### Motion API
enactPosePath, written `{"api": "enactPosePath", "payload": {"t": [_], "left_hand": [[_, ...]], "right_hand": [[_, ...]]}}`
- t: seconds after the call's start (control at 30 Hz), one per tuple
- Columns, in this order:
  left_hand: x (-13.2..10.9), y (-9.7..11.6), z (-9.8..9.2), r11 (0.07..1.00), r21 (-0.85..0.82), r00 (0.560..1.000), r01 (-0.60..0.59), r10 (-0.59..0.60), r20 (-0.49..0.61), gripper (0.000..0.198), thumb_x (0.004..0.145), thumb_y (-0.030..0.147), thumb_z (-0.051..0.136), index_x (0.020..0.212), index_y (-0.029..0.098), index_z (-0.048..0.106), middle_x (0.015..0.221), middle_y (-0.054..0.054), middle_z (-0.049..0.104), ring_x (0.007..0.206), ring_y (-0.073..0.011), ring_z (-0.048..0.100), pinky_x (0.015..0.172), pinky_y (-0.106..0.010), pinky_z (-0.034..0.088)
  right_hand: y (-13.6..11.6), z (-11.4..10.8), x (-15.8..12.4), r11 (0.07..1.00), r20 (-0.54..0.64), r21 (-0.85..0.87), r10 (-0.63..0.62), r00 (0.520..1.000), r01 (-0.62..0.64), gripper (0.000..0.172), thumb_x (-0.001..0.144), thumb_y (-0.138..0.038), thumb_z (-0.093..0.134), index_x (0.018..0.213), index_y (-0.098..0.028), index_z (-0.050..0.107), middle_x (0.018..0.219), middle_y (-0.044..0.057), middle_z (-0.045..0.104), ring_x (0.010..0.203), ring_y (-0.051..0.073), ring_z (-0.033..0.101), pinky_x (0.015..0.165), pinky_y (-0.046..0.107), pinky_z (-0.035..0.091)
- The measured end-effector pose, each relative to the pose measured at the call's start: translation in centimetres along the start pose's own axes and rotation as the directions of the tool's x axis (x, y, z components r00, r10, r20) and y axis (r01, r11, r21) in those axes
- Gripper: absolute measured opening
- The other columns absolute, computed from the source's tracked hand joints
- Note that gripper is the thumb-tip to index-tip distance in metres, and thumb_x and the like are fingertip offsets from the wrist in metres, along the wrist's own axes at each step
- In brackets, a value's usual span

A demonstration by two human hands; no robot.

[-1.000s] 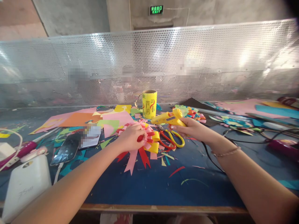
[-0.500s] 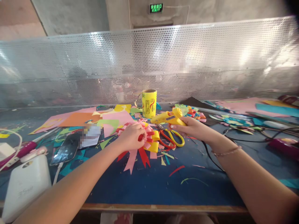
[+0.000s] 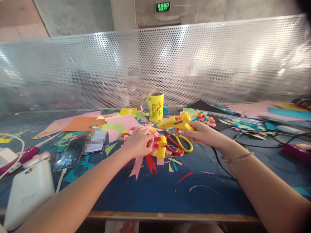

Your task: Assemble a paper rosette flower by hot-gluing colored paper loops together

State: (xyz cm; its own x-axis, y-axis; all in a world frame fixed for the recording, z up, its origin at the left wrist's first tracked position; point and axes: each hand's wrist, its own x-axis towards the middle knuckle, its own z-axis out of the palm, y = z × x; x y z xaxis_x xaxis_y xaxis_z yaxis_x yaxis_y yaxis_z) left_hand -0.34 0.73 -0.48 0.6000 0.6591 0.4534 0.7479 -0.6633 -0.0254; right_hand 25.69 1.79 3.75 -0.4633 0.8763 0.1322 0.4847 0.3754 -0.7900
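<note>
A rosette of pink, red and yellow paper loops lies on the blue table, its forked pink and red tails toward me. My left hand is over it with fingers curled on a red paper loop; the fingertips are partly hidden. My right hand is wrapped round a yellow glue gun, whose nozzle points left above the rosette's far side. Just below the glue gun lie scissors with red and yellow handles. Behind the rosette stands a yellow cardboard tube.
On the left are a white power bank, a phone and a magenta power strip. Coloured paper sheets and scraps cover much of the table. Black cable lies on the right. A perforated metal panel closes off the back.
Little differs. My left hand's fingers have shifted slightly on the red loop, and the whole view has moved a touch. The glue gun stays in my right hand over the rosette.
</note>
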Motion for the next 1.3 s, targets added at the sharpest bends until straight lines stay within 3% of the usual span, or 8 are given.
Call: {"api": "enactPosePath", "payload": {"t": [0.23, 0.37, 0.47, 0.6, 0.7, 0.9, 1.03, 1.3], "left_hand": [[0.0, 0.2, 0.1, 0.998, -0.055, 1.0, 0.024, -0.023, 0.019, 0.008, 0.071, 0.017, 0.055, 0.063, 0.019, 0.053, 0.074, -0.004, 0.054, 0.083, -0.0224, 0.052, 0.073, -0.038, 0.044], [-0.1, -0.7, -1.2, 0.95, -0.309, 0.998, 0.049, -0.061, -0.028, 0.009, 0.068, 0.015, 0.056, 0.075, 0.021, 0.054, 0.086, -0.003, 0.059, 0.089, -0.0206, 0.055, 0.082, -0.039, 0.045], [-0.3, -2.3, -2.7, 0.888, -0.432, 0.975, 0.158, -0.21, -0.075, 0.017, 0.069, 0.013, 0.051, 0.084, 0.021, 0.053, 0.093, -0.004, 0.061, 0.091, -0.0194, 0.056, 0.081, -0.037, 0.047], [-0.8, -4.9, -3.1, 0.922, -0.177, 0.915, 0.345, -0.372, -0.155, 0.011, 0.068, 0.014, 0.052, 0.077, 0.019, 0.052, 0.092, -0.007, 0.061, 0.096, -0.0255, 0.055, 0.085, -0.044, 0.045], [-1.2, -6.1, -2.0, 0.897, -0.107, 0.896, 0.428, -0.437, -0.079, 0.01, 0.071, 0.017, 0.051, 0.08, 0.018, 0.054, 0.091, -0.009, 0.063, 0.095, -0.0269, 0.058, 0.082, -0.043, 0.047], [-1.5, -6.4, -0.6, 0.755, -0.333, 0.824, 0.565, -0.541, 0.169, 0.024, 0.072, 0.03, 0.059, 0.091, 0.017, 0.056, 0.083, -0.007, 0.066, 0.066, -0.0186, 0.062, 0.056, -0.029, 0.048], [-1.4, -6.0, -0.9, 0.809, -0.343, 0.872, 0.477, -0.485, 0.071, 0.02, 0.072, 0.028, 0.062, 0.089, 0.018, 0.059, 0.088, -0.007, 0.067, 0.078, -0.0202, 0.064, 0.065, -0.031, 0.051], [-0.9, -3.0, -1.5, 0.951, -0.124, 0.946, 0.283, -0.298, -0.129, 0.021, 0.08, 0.019, 0.054, 0.099, 0.021, 0.063, 0.103, -0.008, 0.062, 0.102, -0.0259, 0.055, 0.09, -0.045, 0.043]], "right_hand": [[0.1, 0.0, 0.1, 1.0, 0.009, 0.002, 0.004, 1.0, -0.004, 0.042, 0.076, -0.059, 0.06, 0.097, -0.022, 0.064, 0.059, -0.003, 0.048, 0.048, 0.01, 0.04, 0.042, 0.024, 0.031], [-0.2, -0.2, 0.0, 1.0, 0.004, 0.017, -0.017, 1.0, 0.017, 0.041, 0.076, -0.061, 0.059, 0.086, -0.021, 0.062, 0.053, -0.005, 0.043, 0.047, 0.01, 0.04, 0.044, 0.025, 0.032], [-0.4, -0.3, -0.1, 0.999, -0.03, 0.04, -0.014, 0.999, 0.015, 0.043, 0.075, -0.063, 0.058, 0.081, -0.02, 0.06, 0.052, -0.005, 0.042, 0.047, 0.01, 0.039, 0.045, 0.026, 0.033], [-0.3, -0.2, 0.0, 0.999, -0.073, 0.054, 0.005, 0.997, -0.001, 0.046, 0.072, -0.066, 0.058, 0.076, -0.02, 0.056, 0.052, -0.005, 0.044, 0.047, 0.01, 0.04, 0.046, 0.026, 0.034], [-0.2, 0.1, 0.1, 0.999, -0.09, 0.041, 0.025, 0.996, -0.021, 0.045, 0.073, -0.065, 0.058, 0.072, -0.02, 0.054, 0.051, -0.005, 0.045, 0.046, 0.01, 0.042, 0.046, 0.026, 0.034], [-0.1, 0.7, 0.4, 0.993, -0.046, 0.087, 0.084, 0.995, -0.08, 0.045, 0.071, -0.063, 0.06, 0.079, -0.018, 0.058, 0.051, -0.006, 0.045, 0.044, 0.009, 0.041, 0.044, 0.025, 0.031], [0.0, 0.7, 0.4, 0.992, 0.001, 0.073, 0.1, 0.995, -0.1, 0.043, 0.072, -0.061, 0.061, 0.08, -0.018, 0.06, 0.051, -0.005, 0.046, 0.044, 0.009, 0.042, 0.042, 0.024, 0.029], [0.8, 1.3, 0.8, 0.989, 0.06, 0.006, 0.147, 0.987, -0.147, 0.045, 0.075, -0.059, 0.059, 0.09, -0.017, 0.059, 0.047, -0.006, 0.046, 0.043, 0.008, 0.039, 0.042, 0.022, 0.028]]}}
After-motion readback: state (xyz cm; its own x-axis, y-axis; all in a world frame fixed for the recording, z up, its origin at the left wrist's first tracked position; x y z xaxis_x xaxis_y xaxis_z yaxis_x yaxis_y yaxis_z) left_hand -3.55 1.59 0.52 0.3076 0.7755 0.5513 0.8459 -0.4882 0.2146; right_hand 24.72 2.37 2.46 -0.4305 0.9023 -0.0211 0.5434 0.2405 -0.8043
